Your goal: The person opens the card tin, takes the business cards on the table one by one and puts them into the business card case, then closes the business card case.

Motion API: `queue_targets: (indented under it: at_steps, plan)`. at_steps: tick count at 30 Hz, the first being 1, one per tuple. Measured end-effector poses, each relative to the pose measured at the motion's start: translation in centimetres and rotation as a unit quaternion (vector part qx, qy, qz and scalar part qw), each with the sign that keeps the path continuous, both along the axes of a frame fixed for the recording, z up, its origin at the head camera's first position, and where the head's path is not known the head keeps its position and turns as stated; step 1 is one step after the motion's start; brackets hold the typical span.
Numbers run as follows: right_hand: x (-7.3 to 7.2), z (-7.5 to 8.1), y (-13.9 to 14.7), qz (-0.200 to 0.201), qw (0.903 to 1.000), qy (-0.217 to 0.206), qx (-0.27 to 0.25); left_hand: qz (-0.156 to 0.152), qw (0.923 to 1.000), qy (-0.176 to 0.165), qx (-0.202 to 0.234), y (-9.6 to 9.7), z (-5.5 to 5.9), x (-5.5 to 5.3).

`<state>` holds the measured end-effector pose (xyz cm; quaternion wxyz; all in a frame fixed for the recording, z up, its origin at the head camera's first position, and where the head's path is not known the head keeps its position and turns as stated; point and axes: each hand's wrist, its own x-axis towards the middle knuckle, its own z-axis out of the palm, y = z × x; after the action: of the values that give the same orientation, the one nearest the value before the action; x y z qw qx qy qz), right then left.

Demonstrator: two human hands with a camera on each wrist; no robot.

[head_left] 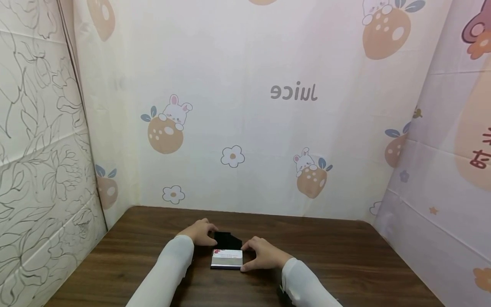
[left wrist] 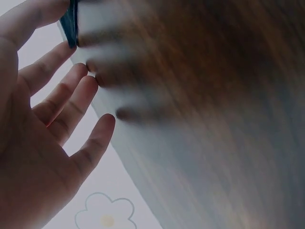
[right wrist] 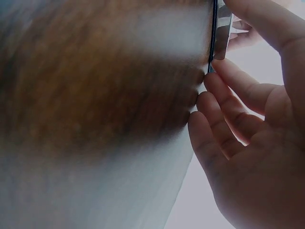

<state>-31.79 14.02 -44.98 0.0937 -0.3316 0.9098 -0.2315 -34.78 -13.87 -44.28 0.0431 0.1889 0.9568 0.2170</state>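
Note:
A silver business card case (head_left: 226, 264) lies flat on the table, with a white printed card (head_left: 229, 254) bearing red flowers showing at its far part. My right hand (head_left: 264, 254) holds the case at its right end, thumb at the near corner and index finger at the far corner. Just beyond the case lies a flat black piece (head_left: 229, 240) with a slanted right side; its exact kind is unclear. My left hand (head_left: 200, 233) holds its left end between thumb and index finger. In the left wrist view, the other fingers (left wrist: 76, 107) spread with tips on the table.
The brown wood-grain table (head_left: 337, 256) reaches back to a printed cloth wall (head_left: 245, 183) with fruit, rabbits and flowers. More patterned cloth (head_left: 42, 170) hangs on the left side, and another printed sheet (head_left: 433, 170) on the right.

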Motion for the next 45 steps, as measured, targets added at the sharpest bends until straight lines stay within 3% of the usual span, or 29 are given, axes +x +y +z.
queue_targets:
  at_steps: [13,23,26,32,35,40,45]
  plan:
    - [-0.2,-0.2,0.1,0.002,1.0000,0.003,0.000,-0.008,0.9992,0.032,0.022,0.2,-0.2,-0.8]
    - [0.0,0.0,-0.1,0.004,1.0000,0.001,-0.007,-0.033,0.9888,0.077,0.123,-0.2,-0.1,-0.4]
    - [-0.1,0.0,-0.1,0.006,0.9999,0.001,-0.012,-0.037,0.9850,0.062,0.157,-0.5,0.0,-0.4]
    - [-0.4,-0.2,0.1,0.010,0.9998,0.002,-0.016,-0.049,0.9776,-0.004,0.205,-0.9,0.3,0.1]
    - [-0.4,-0.2,0.3,0.008,0.9997,-0.007,-0.023,-0.056,0.9758,-0.021,0.211,-1.0,0.4,0.3]
    - [-0.5,0.1,0.7,-0.014,0.9971,-0.058,-0.048,-0.077,0.9725,-0.059,0.212,-1.1,0.4,0.8]
    - [-0.5,0.2,0.9,-0.011,0.9975,-0.058,-0.039,-0.109,0.9673,-0.100,0.206,-1.0,0.5,1.4]
